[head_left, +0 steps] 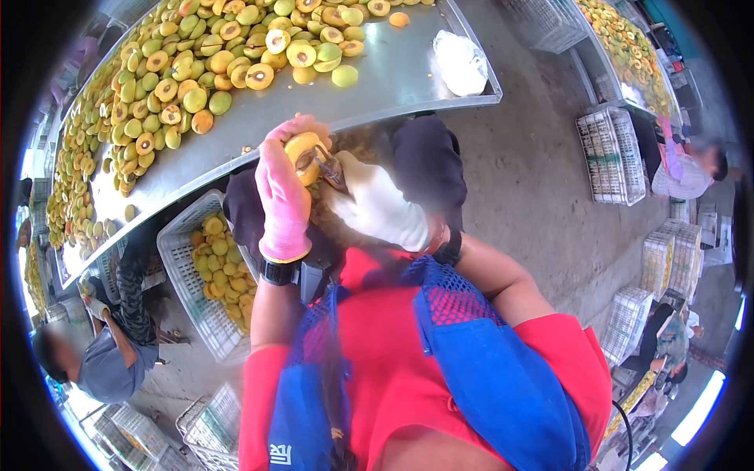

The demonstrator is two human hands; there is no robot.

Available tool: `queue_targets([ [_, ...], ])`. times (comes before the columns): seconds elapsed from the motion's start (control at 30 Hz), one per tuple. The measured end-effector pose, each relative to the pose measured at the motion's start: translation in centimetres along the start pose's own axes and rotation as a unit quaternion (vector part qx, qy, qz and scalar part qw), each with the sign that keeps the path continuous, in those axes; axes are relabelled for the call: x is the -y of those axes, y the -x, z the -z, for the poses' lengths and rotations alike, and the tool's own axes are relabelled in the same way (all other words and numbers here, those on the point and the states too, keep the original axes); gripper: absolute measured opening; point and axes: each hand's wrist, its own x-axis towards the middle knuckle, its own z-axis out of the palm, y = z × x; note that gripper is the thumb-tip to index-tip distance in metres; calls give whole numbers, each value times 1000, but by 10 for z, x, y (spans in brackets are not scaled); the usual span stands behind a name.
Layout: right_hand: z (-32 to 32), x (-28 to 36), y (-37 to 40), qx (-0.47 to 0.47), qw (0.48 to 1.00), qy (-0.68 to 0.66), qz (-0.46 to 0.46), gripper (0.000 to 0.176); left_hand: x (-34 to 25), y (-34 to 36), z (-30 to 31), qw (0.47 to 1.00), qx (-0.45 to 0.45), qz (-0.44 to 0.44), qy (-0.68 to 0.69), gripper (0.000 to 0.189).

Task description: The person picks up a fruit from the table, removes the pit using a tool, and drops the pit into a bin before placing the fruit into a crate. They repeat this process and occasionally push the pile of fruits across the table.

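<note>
one fruit (301, 149), left hand (283, 200) clenched around it

One head-worn view, fisheye, dark round rim. Faces steeply down and forward over wearer's own chest toward desk (377, 86). Left hand (284, 196) and right hand (377, 208) close under lens, just before desk's near edge. Floor (534, 180) right of desk, farther off.
</note>
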Motion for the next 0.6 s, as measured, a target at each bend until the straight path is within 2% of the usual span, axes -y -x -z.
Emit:
queue_targets([
  [0.1, -5, -3, 0, -3, 1000, -8, 8, 20, 5, 2, 1, 1000, 9, -15, 14, 61],
  [0.17, -10, -7, 1, -16, 999, -15, 29, 23, 6, 3, -4, 1000, -6, -21, -19, 68],
  [0.27, -10, -6, 1, 16, 995, -99, -13, 27, 8, 4, -9, 998, -29, -18, -46, 73],
  [0.47, -11, -7, 5, 72, 990, -80, -86, 35, 11, 3, -6, 998, -3, -27, -63, 73],
  [0.53, -15, -15, 6, 80, 995, -53, -24, 36, 11, 3, -4, 997, 11, -28, -67, 72],
  [0.6, -15, -15, 5, 97, 995, -33, -15, 36, 12, 3, -2, 997, 16, -27, -65, 71],
])
